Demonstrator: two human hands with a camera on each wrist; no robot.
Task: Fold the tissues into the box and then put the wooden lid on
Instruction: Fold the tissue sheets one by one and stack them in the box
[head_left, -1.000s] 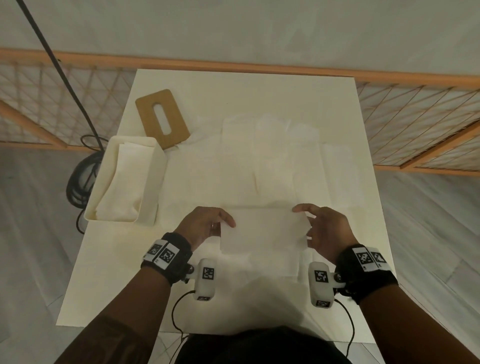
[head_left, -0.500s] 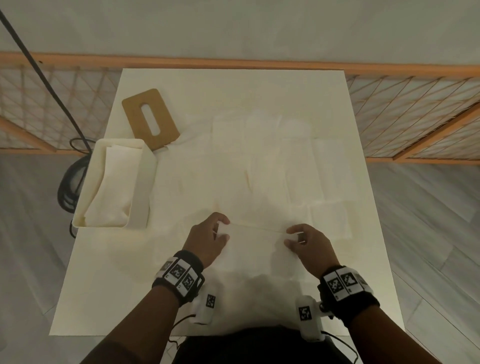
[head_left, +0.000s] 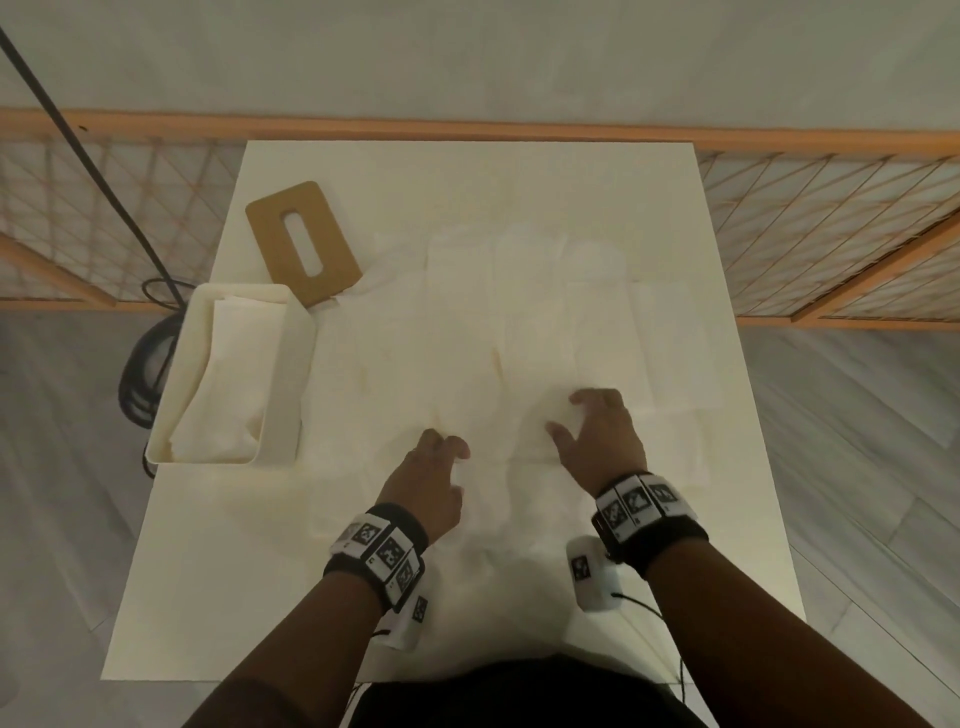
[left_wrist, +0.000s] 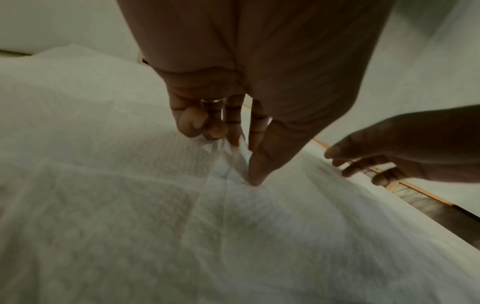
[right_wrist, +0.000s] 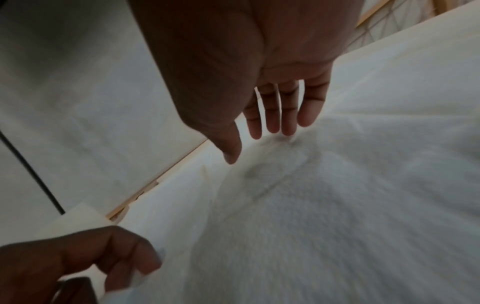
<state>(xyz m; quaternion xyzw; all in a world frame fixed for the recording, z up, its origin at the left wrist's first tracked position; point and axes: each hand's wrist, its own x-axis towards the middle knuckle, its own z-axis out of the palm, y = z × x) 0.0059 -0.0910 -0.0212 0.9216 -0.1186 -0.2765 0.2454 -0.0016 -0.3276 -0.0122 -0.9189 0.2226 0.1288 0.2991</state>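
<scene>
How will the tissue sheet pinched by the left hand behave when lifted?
Probably floppy: the tissue sheet puckers into thin folds where the left hand pinches it. Likely very light, being translucent there. It may drag neighbouring sheets, since they overlap across the table.

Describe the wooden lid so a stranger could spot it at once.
Start at the table and go to its far left corner. Just beyond the white box of tissues lies the lid, flat and askew. It is the only brown thing there, a rounded rectangle with a long slot through its middle.
</scene>
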